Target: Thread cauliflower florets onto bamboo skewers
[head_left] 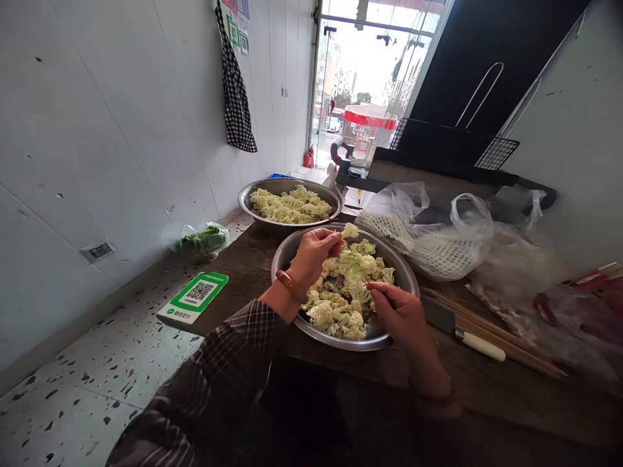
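Observation:
My left hand [316,253], with a reddish-brown bangle at the wrist, is closed in a pinch on a small cauliflower floret [350,230] above a metal bowl [413,280]. Many cut cauliflower pieces [335,318] fill that bowl. Over its right side, my right hand [396,308] has thumb and fingers pressed together close to the florets. Whatever lies between those fingertips is too small to make out. Just behind stands a second metal bowl [243,198] of cauliflower [289,206], with a few thin sticks among the pieces.
Right of the near bowl lie a cleaver [479,344] with a pale handle and long thin bamboo skewers [516,350]. Plastic bags with white foam netting [448,253] sit behind them. A green QR-code sign [195,295] rests at the table's left edge. Bagged greens [202,240] are beyond it.

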Demonstrator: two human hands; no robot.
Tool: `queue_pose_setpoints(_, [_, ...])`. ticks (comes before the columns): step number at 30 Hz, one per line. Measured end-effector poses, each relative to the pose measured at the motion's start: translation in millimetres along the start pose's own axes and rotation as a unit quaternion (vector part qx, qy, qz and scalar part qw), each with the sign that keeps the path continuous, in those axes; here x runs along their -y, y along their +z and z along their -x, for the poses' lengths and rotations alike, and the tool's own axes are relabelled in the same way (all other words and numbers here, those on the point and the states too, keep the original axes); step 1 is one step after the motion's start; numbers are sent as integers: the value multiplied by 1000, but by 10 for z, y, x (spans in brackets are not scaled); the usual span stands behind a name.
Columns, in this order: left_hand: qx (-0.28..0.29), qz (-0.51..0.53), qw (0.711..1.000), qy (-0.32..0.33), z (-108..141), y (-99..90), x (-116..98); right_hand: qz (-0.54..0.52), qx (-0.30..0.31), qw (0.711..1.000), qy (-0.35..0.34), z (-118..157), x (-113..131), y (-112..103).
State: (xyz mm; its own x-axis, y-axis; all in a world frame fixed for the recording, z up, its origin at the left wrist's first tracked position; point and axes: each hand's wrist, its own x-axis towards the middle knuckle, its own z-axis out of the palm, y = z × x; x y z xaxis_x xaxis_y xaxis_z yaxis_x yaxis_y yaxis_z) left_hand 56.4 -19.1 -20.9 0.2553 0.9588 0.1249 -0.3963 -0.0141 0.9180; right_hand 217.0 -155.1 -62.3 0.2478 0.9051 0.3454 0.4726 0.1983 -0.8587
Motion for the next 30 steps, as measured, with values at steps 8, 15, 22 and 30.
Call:
queue_pose_setpoints(8, [-3,-7,1000,6,15,30,-28,1,-12,1000,4,-32,-46,27])
queue_pose_setpoints(15, [-5,-19,999,42,15,25,-15,5,-26,1000,-13,-20,-37,34])
queue_pose_setpoints(22, [-14,-89,990,108,21,22,-7,14,-34,999,-20,-14,-48,30])
queue_pose_setpoints(30, [-3,-164,975,152,31,25,-31,14,-38,999,-8,-3,-37,25])
